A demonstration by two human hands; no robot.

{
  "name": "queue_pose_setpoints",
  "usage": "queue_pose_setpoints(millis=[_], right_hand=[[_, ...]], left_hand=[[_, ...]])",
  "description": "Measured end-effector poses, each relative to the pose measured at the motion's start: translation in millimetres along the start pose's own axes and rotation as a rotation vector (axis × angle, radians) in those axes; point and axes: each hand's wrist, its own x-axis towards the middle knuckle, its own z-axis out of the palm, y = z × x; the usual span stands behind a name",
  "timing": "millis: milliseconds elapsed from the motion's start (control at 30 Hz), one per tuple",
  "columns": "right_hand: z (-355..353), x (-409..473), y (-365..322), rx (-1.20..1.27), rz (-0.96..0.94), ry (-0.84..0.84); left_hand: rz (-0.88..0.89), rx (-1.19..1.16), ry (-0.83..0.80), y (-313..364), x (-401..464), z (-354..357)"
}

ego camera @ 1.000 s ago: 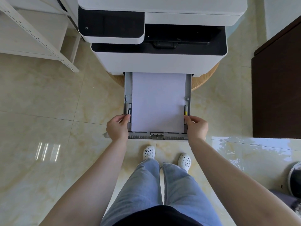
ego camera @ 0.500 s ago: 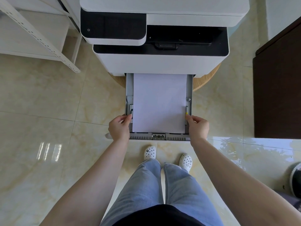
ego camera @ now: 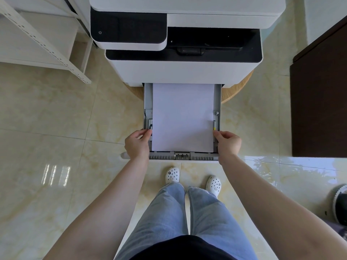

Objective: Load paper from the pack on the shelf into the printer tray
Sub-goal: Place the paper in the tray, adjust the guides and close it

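Observation:
The white-and-black printer stands ahead on a round wooden stand. Its grey paper tray is pulled out toward me, and a white paper stack lies flat inside it. My left hand grips the tray's left side, fingertips at the left paper guide. My right hand grips the right side, fingertips by the yellow-marked guide. The paper pack is out of sight.
A white metal shelf stands at the upper left. A dark brown cabinet fills the right side. My legs and white clogs stand on glossy beige tiles just below the tray. A dark shoe sits at the right edge.
The tray with both hands on its sides has slid slightly into the printer; less paper shows in front of the printer body.

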Motion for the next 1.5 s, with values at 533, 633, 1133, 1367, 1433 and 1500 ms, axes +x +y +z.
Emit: queue_pose_setpoints(millis=[533,633,1133,1367,1433,1500], right_hand=[[-4,2,3,0.086,0.049,-0.031],[-2,2,2,0.098,0.063,-0.022],[0,0,4,0.076,0.037,-0.003],[-4,0,5,0.035,0.014,-0.011],[-5,-1,6,0.024,0.004,0.004],[-5,-3,6,-0.006,-0.006,0.032]], left_hand=[[-0.051,-0.101,-0.053,-3,10,-1],[-0.070,-0.109,-0.048,-3,10,0],[-0.052,-0.045,-0.049,-7,14,1],[-0.032,0.018,-0.059,-9,14,0],[-0.015,0.056,-0.052,-11,13,0],[0.015,0.103,-0.037,-8,10,-2]])
